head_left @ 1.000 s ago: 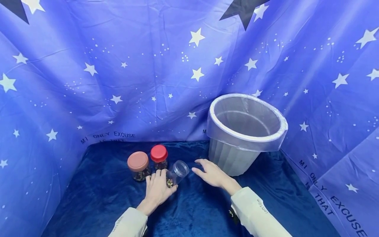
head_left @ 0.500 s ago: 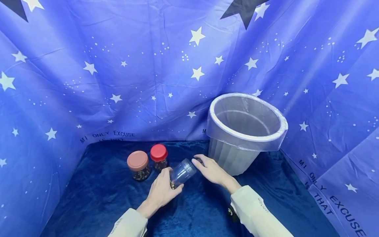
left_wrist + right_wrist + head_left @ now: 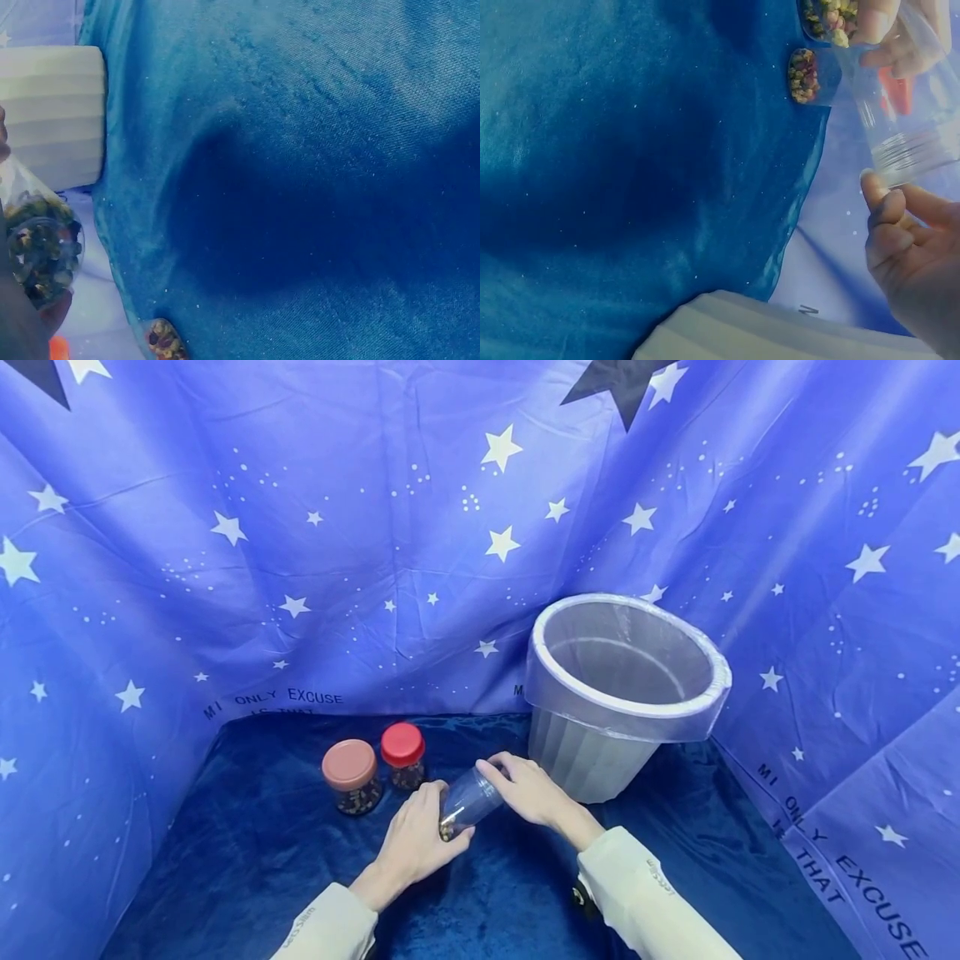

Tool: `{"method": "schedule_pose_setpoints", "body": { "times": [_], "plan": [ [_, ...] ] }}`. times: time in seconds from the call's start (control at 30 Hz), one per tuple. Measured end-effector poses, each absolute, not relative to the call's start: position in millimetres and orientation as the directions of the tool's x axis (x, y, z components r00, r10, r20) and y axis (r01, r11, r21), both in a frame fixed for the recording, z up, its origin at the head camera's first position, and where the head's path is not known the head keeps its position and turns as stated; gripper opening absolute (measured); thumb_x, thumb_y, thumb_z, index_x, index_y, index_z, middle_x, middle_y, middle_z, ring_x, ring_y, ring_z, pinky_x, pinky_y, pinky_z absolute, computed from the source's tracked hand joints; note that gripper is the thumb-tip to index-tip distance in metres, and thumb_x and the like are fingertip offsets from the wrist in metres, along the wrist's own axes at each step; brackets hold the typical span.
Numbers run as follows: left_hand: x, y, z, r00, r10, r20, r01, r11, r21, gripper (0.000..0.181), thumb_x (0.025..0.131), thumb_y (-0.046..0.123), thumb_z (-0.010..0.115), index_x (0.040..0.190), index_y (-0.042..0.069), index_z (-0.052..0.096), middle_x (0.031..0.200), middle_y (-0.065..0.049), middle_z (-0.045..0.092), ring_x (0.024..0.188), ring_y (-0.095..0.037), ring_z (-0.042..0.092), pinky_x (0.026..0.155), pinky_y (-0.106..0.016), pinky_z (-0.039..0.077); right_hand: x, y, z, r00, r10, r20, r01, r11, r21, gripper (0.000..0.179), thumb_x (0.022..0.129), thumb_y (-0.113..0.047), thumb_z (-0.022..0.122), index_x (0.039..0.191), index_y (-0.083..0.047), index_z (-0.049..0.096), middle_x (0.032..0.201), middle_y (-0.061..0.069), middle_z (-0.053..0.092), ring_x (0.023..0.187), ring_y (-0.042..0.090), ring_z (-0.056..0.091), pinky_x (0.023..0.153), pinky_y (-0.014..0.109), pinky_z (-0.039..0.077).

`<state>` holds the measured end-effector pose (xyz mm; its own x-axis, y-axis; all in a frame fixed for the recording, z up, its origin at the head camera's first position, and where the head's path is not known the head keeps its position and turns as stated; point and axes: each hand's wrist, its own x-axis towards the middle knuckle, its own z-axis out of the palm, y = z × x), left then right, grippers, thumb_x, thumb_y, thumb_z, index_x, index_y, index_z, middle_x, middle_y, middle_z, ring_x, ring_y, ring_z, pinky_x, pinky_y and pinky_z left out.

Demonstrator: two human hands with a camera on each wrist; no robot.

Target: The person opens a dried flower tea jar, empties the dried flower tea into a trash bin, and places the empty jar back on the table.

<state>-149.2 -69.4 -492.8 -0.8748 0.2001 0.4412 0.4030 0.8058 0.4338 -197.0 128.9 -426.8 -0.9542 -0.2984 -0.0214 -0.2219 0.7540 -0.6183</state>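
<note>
A clear plastic jar (image 3: 471, 797) leans in the air with its threaded mouth toward the right; small dried flower buds (image 3: 447, 827) lie in its bottom. My left hand (image 3: 417, 832) grips the jar round its lower end, thumb on the near side. At the mouth is my right hand (image 3: 534, 792), with thumb and curled fingers at the rim. The right wrist view shows the jar's ridged neck (image 3: 915, 153) right beside the fingertips (image 3: 873, 187). In the left wrist view the buds (image 3: 43, 251) show through the jar's base.
Left of the hands stand a jar with a pink lid (image 3: 349, 763) and one with a red lid (image 3: 402, 744), both holding dark dried pieces. A ribbed white bin (image 3: 588, 762) with a clear liner stands back right. Blue cloth (image 3: 247, 852) covers the table; a starry curtain (image 3: 337, 568) surrounds it.
My left hand has lifted the jar and brought it right, away from the lidded jars. My right hand's fingers have come in from beside the jar to its mouth.
</note>
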Motion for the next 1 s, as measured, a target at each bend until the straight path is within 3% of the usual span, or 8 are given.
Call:
{"method": "schedule_pose_setpoints", "body": {
  "times": [0.2,0.43,0.6,0.73,0.87,1.0],
  "plan": [
    [-148,-66,-496,-0.78,0.278,0.56,0.482,0.838,0.255,0.073,0.068,0.053,0.079,0.12,0.008,0.055,0.097,-0.004,0.064,0.084,-0.019,0.063,0.074,-0.036,0.054,-195,123,-428,-0.957,-0.276,-0.09,-0.18,0.807,-0.562,0.056,0.097,-0.061,0.043,0.103,-0.008,0.059,0.088,0.004,0.062,0.077,0.017,0.058,0.073,0.035,0.049],
    [-147,-60,-500,-0.702,0.298,0.647,0.484,0.866,0.125,0.082,0.065,0.063,0.08,0.12,0.006,0.056,0.098,-0.006,0.064,0.083,-0.021,0.063,0.068,-0.035,0.052,-193,122,-430,-0.963,-0.211,-0.169,-0.096,0.85,-0.518,0.061,0.097,-0.065,0.035,0.112,-0.01,0.057,0.09,0.006,0.063,0.078,0.021,0.059,0.071,0.036,0.047],
    [-147,-59,-501,-0.719,0.297,0.628,0.475,0.87,0.132,0.094,0.06,0.066,0.082,0.128,0.007,0.054,0.101,-0.007,0.064,0.087,-0.022,0.064,0.071,-0.037,0.054,-192,121,-432,-0.964,-0.187,-0.191,-0.076,0.878,-0.473,0.063,0.099,-0.064,0.03,0.123,-0.014,0.06,0.105,0.01,0.068,0.092,0.029,0.065,0.077,0.045,0.049],
    [-147,-57,-501,-0.749,0.29,0.596,0.463,0.872,0.158,0.101,0.054,0.06,0.089,0.132,0.007,0.052,0.104,-0.009,0.062,0.086,-0.025,0.064,0.067,-0.039,0.056,-191,117,-434,-0.975,-0.154,-0.16,-0.062,0.883,-0.466,0.059,0.1,-0.06,0.032,0.122,-0.015,0.064,0.116,0.011,0.07,0.101,0.033,0.066,0.08,0.052,0.049],
    [-147,-54,-501,-0.775,0.262,0.575,0.432,0.884,0.18,0.089,0.058,0.047,0.089,0.13,0.008,0.052,0.102,-0.009,0.062,0.078,-0.025,0.066,0.059,-0.038,0.056,-192,114,-437,-0.99,-0.102,-0.1,-0.037,0.858,-0.513,0.053,0.098,-0.056,0.039,0.098,-0.012,0.067,0.095,0.009,0.071,0.086,0.027,0.066,0.07,0.042,0.048],
    [-147,-51,-500,-0.787,0.249,0.564,0.425,0.882,0.203,0.083,0.06,0.042,0.086,0.127,0.007,0.053,0.096,-0.009,0.065,0.073,-0.024,0.067,0.057,-0.038,0.055,-193,114,-440,-0.996,-0.083,-0.04,-0.046,0.829,-0.558,0.046,0.096,-0.053,0.044,0.077,-0.014,0.058,0.072,0.003,0.06,0.067,0.02,0.058,0.059,0.032,0.042]
  ]
}}
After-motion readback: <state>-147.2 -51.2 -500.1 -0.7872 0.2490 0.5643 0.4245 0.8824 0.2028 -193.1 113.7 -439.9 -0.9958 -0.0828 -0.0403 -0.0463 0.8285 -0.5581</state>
